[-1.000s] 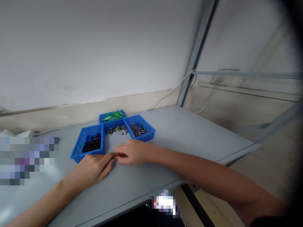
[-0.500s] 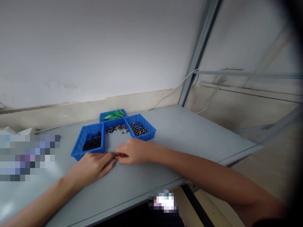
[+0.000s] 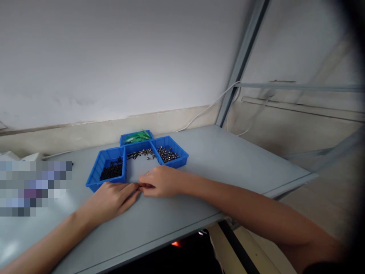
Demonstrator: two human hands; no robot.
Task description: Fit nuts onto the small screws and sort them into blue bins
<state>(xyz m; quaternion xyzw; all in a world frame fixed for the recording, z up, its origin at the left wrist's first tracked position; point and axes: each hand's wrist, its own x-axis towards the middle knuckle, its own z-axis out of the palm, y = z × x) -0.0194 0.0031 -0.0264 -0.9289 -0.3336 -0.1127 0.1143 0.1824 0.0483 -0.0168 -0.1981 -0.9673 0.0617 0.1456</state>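
My left hand [image 3: 115, 198] and my right hand [image 3: 159, 182] meet fingertip to fingertip just above the grey table [image 3: 159, 217]. Both are closed in a pinch on a tiny dark piece [image 3: 139, 187] between them, mostly covered by the fingers. Beyond my left hand sits a blue bin of small black parts [image 3: 112, 170]. Past my right hand stands a second blue bin, with small shiny metal parts [image 3: 168, 154] in it. Loose black and metal pieces [image 3: 142, 153] lie between these two bins.
A third blue bin [image 3: 122, 141] behind holds green, clear-looking pieces [image 3: 138, 137]. A white cable [image 3: 199, 116] runs along the wall to a metal post [image 3: 242, 64]. At the far left is a blurred-out patch. The table's front edge runs close below my hands.
My hands stay in nearly the same place, still pinching together. The view has shifted very slightly.
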